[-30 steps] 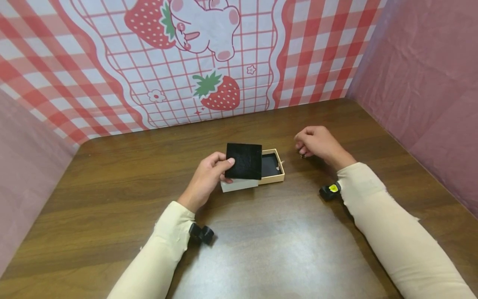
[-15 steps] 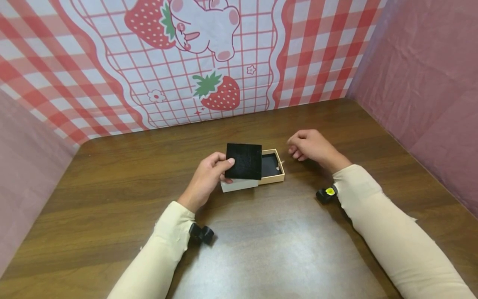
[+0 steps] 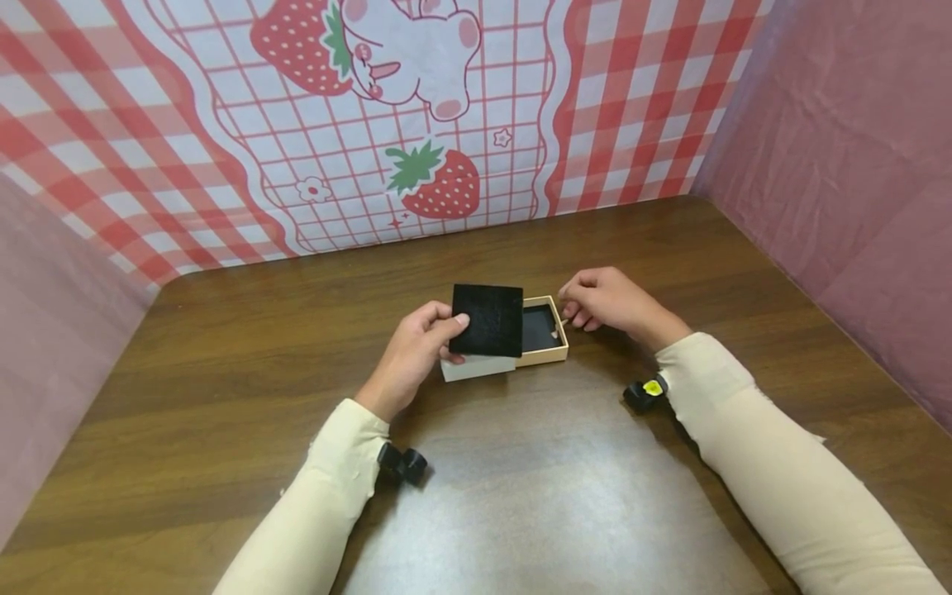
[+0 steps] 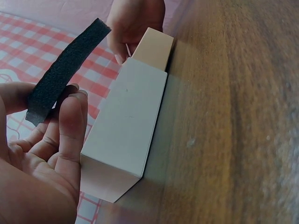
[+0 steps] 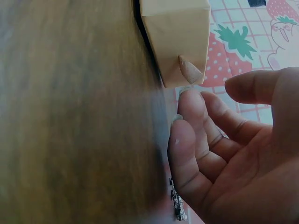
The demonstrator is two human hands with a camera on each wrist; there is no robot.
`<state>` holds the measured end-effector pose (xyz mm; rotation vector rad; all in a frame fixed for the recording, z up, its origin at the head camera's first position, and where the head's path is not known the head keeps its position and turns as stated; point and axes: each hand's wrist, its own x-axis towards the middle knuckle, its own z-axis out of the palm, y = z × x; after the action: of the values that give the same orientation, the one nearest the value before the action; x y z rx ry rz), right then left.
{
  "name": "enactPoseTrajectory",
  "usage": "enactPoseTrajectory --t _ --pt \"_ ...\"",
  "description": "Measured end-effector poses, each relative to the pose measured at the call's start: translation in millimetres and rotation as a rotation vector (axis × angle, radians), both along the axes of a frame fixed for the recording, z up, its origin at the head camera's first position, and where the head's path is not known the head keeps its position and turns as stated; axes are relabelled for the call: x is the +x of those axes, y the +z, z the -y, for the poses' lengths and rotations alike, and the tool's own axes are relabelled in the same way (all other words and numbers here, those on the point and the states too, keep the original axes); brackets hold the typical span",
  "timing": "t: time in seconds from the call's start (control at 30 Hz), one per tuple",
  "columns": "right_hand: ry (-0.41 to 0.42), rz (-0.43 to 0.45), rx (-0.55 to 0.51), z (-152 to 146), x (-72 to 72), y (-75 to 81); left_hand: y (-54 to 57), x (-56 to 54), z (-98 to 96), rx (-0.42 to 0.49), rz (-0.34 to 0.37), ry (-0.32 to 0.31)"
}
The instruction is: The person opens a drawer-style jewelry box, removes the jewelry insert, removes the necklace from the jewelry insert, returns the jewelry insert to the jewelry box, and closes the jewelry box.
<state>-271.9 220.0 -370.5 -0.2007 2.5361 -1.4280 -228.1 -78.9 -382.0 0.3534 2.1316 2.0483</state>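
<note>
My left hand (image 3: 409,351) pinches a thin black square foam pad (image 3: 487,320) between thumb and fingers. In the left wrist view the pad (image 4: 65,70) appears edge-on, slightly bent. Below it lies a white box sleeve (image 3: 479,368), partly hidden by the pad, with a tan drawer (image 3: 543,357) pulled out to the right. Black lining shows inside the drawer. Close to the drawer's end is my right hand (image 3: 613,302), its fingers loosely bent around nothing. In the right wrist view a small pull tab (image 5: 189,70) sticks out just ahead of the fingertips.
A small silver chain-like piece (image 5: 177,203) shows past the right hand's fingers in the right wrist view. The wooden table (image 3: 223,413) meets a red-and-white strawberry cloth (image 3: 439,186) behind and a pink cloth (image 3: 833,190) on the right.
My right hand has moved left and slightly nearer, up to the drawer's end. The small metallic thing at its fingertips earlier is no longer seen there. My left hand and the pad stay put.
</note>
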Motion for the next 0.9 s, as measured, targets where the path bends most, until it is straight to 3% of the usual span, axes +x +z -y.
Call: enactPoseTrajectory --t 0.57,0.9 --pt "0.040 -0.005 0.045 0.4 2.6 -7.3 -2.4 1.4 -3.3 -0.007 0.018 0.003" --pt "0.047 -0.039 0.061 3.6 1.0 -8.8 0.8 1.0 -0.8 -0.031 -0.007 0.003"
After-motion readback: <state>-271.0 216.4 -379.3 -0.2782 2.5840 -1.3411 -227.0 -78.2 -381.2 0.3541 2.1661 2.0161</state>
